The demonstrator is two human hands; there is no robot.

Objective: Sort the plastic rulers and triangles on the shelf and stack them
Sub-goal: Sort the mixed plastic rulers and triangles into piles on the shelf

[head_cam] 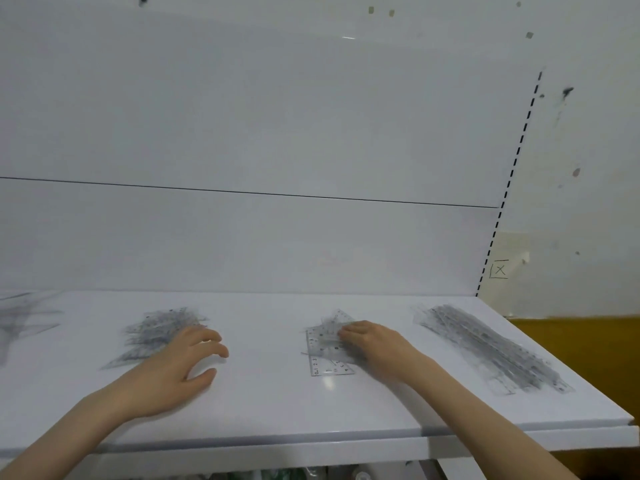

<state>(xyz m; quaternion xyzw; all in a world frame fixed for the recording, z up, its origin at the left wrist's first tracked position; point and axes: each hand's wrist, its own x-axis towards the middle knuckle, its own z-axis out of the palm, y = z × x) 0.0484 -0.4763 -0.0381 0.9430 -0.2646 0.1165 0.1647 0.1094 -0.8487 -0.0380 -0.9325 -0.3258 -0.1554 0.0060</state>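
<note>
Clear plastic rulers and triangles lie in heaps on a white shelf point(270, 403). A pile of triangles point(156, 332) sits left of centre; my left hand point(176, 368) hovers at its right edge, fingers spread, holding nothing. A small middle pile of short rulers and triangles point(323, 355) lies under the fingertips of my right hand point(374, 344), which presses flat on it. A long stack of straight rulers point(491, 348) runs diagonally at the right. Another blurred heap point(20, 317) shows at the far left edge.
A white back panel point(242, 133) rises behind the shelf, with a slotted upright point(512, 174) at its right end. A yellow-brown surface point(581, 358) lies beyond the shelf's right edge. Items on a lower shelf point(294, 474) peek out below the front lip.
</note>
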